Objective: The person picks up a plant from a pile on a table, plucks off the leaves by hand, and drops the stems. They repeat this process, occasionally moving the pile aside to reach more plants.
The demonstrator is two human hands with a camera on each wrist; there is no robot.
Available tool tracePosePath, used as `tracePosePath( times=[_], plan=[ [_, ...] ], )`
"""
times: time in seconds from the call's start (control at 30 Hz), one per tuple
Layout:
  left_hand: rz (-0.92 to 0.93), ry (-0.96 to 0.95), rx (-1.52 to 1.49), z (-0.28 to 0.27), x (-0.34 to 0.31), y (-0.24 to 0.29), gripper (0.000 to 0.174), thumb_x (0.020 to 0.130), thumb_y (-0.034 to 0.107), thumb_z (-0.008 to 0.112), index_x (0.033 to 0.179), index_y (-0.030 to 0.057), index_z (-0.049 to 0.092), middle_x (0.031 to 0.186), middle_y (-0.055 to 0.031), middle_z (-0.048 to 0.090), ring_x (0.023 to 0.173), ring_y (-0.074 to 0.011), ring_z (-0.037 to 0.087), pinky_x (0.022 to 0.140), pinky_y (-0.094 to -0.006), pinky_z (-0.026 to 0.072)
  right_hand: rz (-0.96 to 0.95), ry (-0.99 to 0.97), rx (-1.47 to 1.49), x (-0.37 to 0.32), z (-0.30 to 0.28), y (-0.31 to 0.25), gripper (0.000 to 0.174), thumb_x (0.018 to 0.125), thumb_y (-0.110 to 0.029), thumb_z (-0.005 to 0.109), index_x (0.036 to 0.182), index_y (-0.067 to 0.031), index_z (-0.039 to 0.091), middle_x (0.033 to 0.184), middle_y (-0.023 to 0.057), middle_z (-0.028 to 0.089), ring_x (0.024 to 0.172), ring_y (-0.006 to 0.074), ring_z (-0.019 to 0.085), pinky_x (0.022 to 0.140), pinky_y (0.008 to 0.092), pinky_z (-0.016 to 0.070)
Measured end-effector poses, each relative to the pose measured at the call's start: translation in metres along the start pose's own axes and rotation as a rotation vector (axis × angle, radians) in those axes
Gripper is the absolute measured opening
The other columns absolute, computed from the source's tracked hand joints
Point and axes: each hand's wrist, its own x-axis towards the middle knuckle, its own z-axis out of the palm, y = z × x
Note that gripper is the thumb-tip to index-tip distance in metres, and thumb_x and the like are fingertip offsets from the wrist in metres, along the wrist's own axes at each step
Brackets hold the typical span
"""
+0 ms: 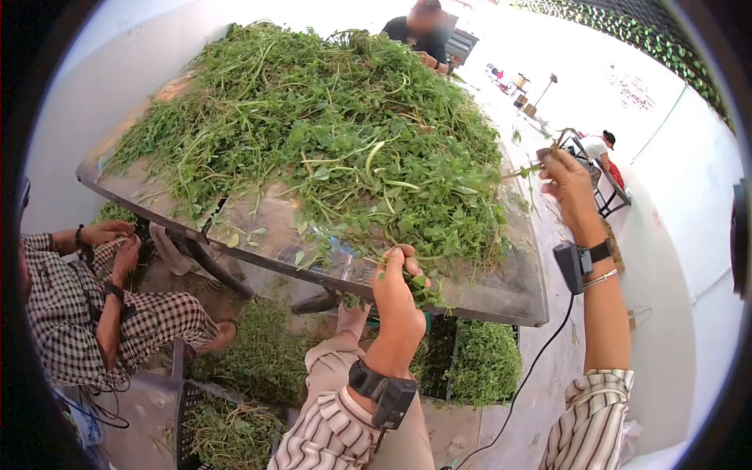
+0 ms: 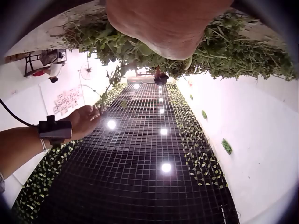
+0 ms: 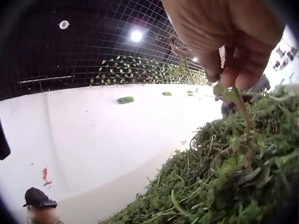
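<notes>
A big heap of leafy green stems [image 1: 329,133] covers most of the table [image 1: 270,211]. At the table's near edge my left hand [image 1: 398,301] grips a small bunch of leafy greens [image 1: 423,291], its fingers curled round it. My right hand [image 1: 570,188] is raised beyond the table's right side. Between its thumb and fingertips it pinches a thin leafy stem [image 3: 244,114], which in the right wrist view hangs in front of the heap. The left wrist view shows the right hand [image 2: 81,122] off to the side, with the left hand [image 2: 163,23] large overhead.
Below the table stand black crates of greens [image 1: 484,360], with more greens [image 1: 254,345] piled on the floor. A person in checked clothes [image 1: 86,313] sits at the left; another person [image 1: 423,35] is behind the heap. A black cable [image 1: 536,364] hangs from my right wrist.
</notes>
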Motion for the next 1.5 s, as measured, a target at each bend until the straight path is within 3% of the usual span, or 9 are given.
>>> tracePosePath(
  times=[0.23,0.3,0.57,0.7,0.83,0.97,1.07,1.1,1.5],
  plan=[
    [-0.021,-0.016,0.000,0.002,-0.003,-0.002,0.015,0.094,0.017,0.044,0.091,0.0058,0.053,0.067,0.0013,0.047,0.060,-0.0109,0.043,0.055,-0.0293,0.0397,-0.178,0.242,0.210,0.014,-0.051,-0.029,0.028,0.085,-0.021,0.061,0.105,-0.0016,0.062,0.079,-0.0009,0.057,0.069,0.0064,0.049,0.057,0.0201,0.0405],
    [-0.027,-0.018,0.002,0.003,-0.004,-0.003,0.015,0.094,0.017,0.044,0.091,0.0058,0.053,0.067,0.0014,0.047,0.060,-0.0109,0.043,0.055,-0.0294,0.0398,-0.037,0.080,-0.112,0.001,-0.038,-0.018,0.027,0.086,-0.021,0.061,0.104,-0.0009,0.062,0.080,-0.0002,0.058,0.069,0.0062,0.050,0.058,0.0197,0.0410],
    [-0.083,-0.029,-0.023,0.004,-0.004,-0.001,0.013,0.092,0.019,0.050,0.093,0.0062,0.054,0.065,0.0023,0.045,0.059,-0.0099,0.043,0.054,-0.0279,0.0386,-0.150,0.321,0.343,0.005,-0.045,-0.036,0.018,0.088,-0.016,0.055,0.092,0.0012,0.059,0.077,0.0030,0.057,0.064,0.0078,0.050,0.062,0.0190,0.0434],
    [-0.070,-0.110,-0.027,0.009,-0.008,0.002,0.012,0.087,0.016,0.057,0.095,0.0070,0.055,0.062,0.0035,0.043,0.056,-0.0082,0.041,0.051,-0.0252,0.0353,0.042,0.017,-0.100,-0.019,-0.019,-0.020,0.018,0.088,-0.018,0.054,0.093,-0.0020,0.061,0.075,0.0026,0.059,0.070,0.0089,0.056,0.068,0.0219,0.0468],
    [-0.084,-0.093,0.008,0.011,-0.011,0.002,0.015,0.082,0.009,0.062,0.096,0.0077,0.056,0.059,0.0047,0.040,0.050,-0.0070,0.038,0.049,-0.0246,0.0342,-0.100,-0.081,0.209,-0.006,-0.049,-0.022,0.019,0.090,-0.016,0.052,0.098,0.0006,0.058,0.087,0.0064,0.063,0.078,0.0104,0.058,0.070,0.0201,0.0480],
    [-0.098,-0.103,0.025,0.011,-0.010,0.002,0.018,0.081,0.006,0.063,0.098,0.0073,0.056,0.059,0.0050,0.040,0.049,-0.0069,0.038,0.048,-0.0242,0.0337,-0.209,0.413,0.584,-0.002,-0.067,-0.045,0.017,0.092,-0.017,0.049,0.095,-0.0005,0.055,0.090,0.0077,0.062,0.086,0.0158,0.060,0.086,0.0266,0.0483],
    [-0.101,-0.105,0.052,0.011,-0.011,0.002,0.019,0.080,0.005,0.063,0.098,0.0068,0.057,0.058,0.0051,0.040,0.049,-0.0069,0.038,0.048,-0.0240,0.0334,-0.119,-0.034,0.111,-0.008,-0.066,-0.001,0.021,0.091,-0.016,0.050,0.103,0.0011,0.054,0.095,0.0134,0.062,0.090,0.0198,0.063,0.076,0.0261,0.0520],
    [-0.102,-0.102,0.062,0.010,-0.011,0.000,0.018,0.080,0.005,0.063,0.097,0.0067,0.057,0.058,0.0049,0.040,0.050,-0.0068,0.038,0.048,-0.0241,0.0334,0.078,-0.050,0.085,-0.026,-0.043,-0.012,0.019,0.092,-0.015,0.048,0.102,0.0011,0.053,0.095,0.0136,0.062,0.085,0.0195,0.064,0.074,0.0258,0.0528],
    [-0.119,-0.079,0.099,0.011,-0.010,-0.004,0.013,0.083,0.007,0.060,0.096,0.0064,0.058,0.057,0.0052,0.039,0.048,-0.0066,0.036,0.047,-0.0241,0.0331,-0.034,0.155,0.692,-0.030,-0.059,-0.007,0.017,0.095,-0.011,0.043,0.104,0.0011,0.051,0.105,0.0164,0.060,0.097,0.0214,0.061,0.083,0.0275,0.0524]
  ],
)
